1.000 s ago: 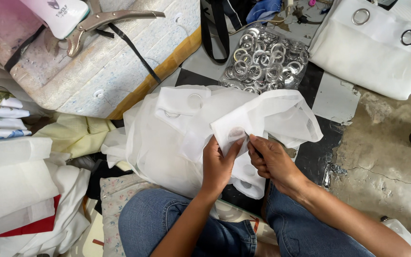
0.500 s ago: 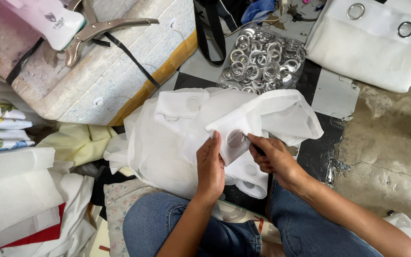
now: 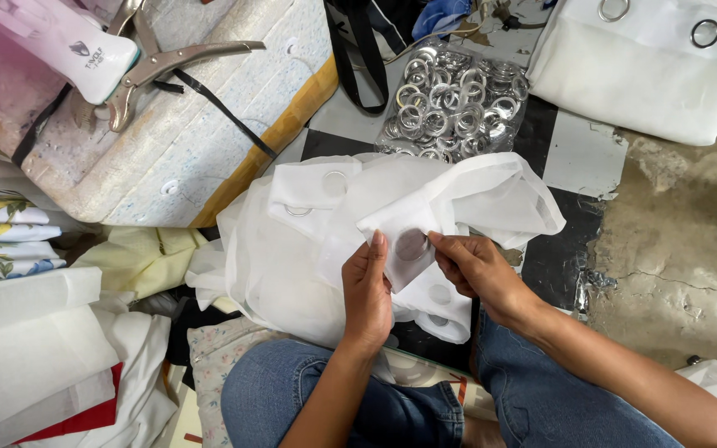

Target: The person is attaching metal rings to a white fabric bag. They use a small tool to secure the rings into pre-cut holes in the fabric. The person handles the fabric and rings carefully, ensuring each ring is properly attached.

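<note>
A bunched sheer white curtain [image 3: 292, 249] lies on my lap and the floor. My left hand [image 3: 368, 290] and my right hand [image 3: 475, 267] pinch its thick white top band [image 3: 396, 224] from both sides. Between my fingers shows a round cut hole [image 3: 412, 245] in the band. Two more holes [image 3: 440, 293] show lower on the band. A metal eyelet ring [image 3: 335, 176] sits in the curtain further back. A clear bag of several silver eyelet rings [image 3: 454, 95] lies on the floor beyond.
A foam block [image 3: 209, 108] at upper left carries metal pliers [image 3: 155, 66] and a black strap. A folded white curtain with set rings [image 3: 649, 58] lies at upper right. Stacked folded fabrics [image 3: 18, 332] fill the left. My jeans-clad legs [image 3: 292, 398] are at the bottom.
My hands have spread the band, and the round hole now shows between my fingers. The camera view has shifted slightly.
</note>
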